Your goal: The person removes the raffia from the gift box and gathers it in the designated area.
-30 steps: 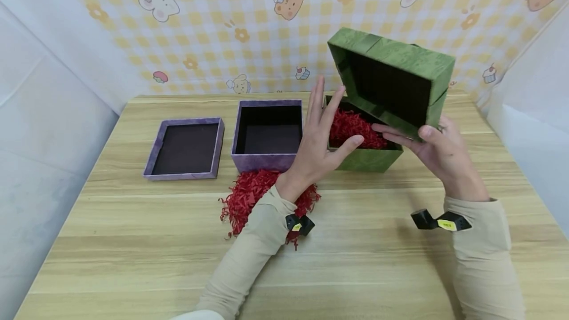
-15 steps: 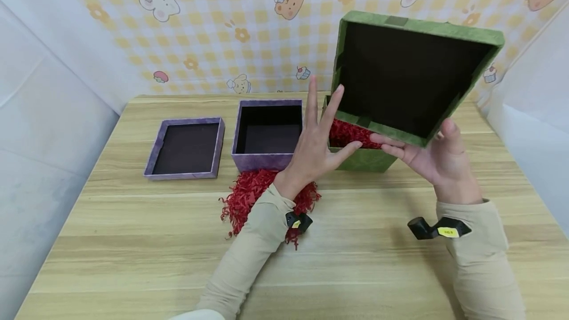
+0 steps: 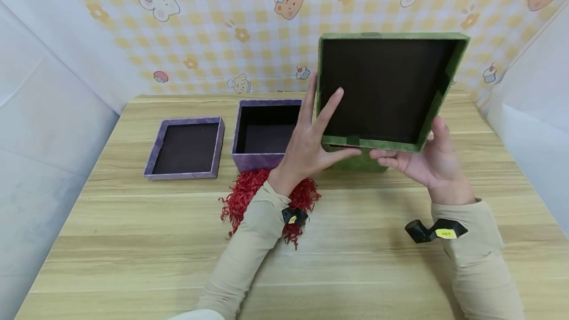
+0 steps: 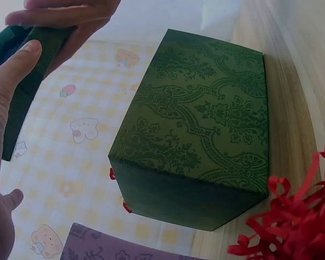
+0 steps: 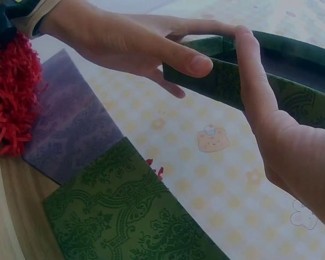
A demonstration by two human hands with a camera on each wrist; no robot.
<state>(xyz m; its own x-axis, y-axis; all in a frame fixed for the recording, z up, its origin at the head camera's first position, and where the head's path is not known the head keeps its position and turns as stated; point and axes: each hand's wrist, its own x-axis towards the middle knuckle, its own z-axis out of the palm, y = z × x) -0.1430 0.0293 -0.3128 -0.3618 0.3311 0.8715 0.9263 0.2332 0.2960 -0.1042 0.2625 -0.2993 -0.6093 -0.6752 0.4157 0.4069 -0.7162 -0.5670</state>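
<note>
The green patterned box lid (image 3: 382,88) is tipped up over the green box (image 3: 362,162), its dark inside facing me. At its lower right corner, my right hand (image 3: 437,164) holds it with the thumb by the side wall and fingers below the near edge. My left hand (image 3: 302,149) has its fingers spread at the lid's left edge, one overlapping the dark inside, the thumb along the near edge. In the right wrist view both hands meet the lid (image 5: 222,81) above the table. The lid hides most of the box's red shredded paper; a thin strip shows.
A purple box (image 3: 266,162) stands left of the green one, with a dark interior. Farther left lies its upturned purple lid (image 3: 184,177). Loose red shredded paper (image 3: 244,194) is heaped before the purple box, partly under my left forearm. A checked curtain (image 3: 200,28) hangs behind the table.
The green lid rose and tilted its inside toward me, then came left and down to my left hand. My right hand slid slightly left with it. The left hand stayed nearly in place.
</note>
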